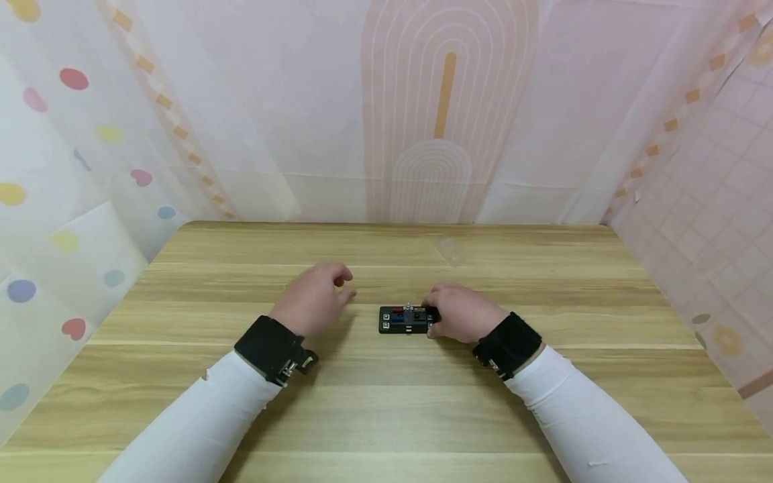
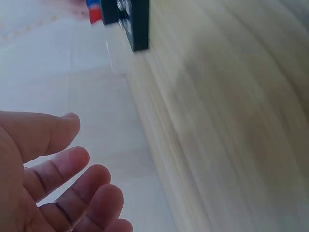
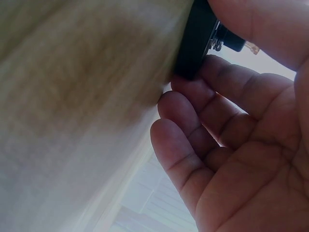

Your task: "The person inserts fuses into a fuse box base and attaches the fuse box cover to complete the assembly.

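Note:
A small black block (image 1: pixel 403 320) with red and blue inserts and a metal post on top lies flat on the wooden table (image 1: pixel 386 402). My right hand (image 1: pixel 432 320) holds its right end; in the right wrist view the thumb and fingertips (image 3: pixel 186 87) pinch the block's (image 3: pixel 195 43) edge. My left hand (image 1: pixel 344 285) hovers a short way left of the block, fingers loosely curled, holding nothing. In the left wrist view that hand (image 2: pixel 72 169) is relaxed and empty, with the block (image 2: pixel 130 21) farther off.
A small clear plastic piece (image 1: pixel 450 250) lies on the table behind the block. Patterned fabric walls (image 1: pixel 447 134) close in the table at the back and on both sides. Both wrists wear black straps.

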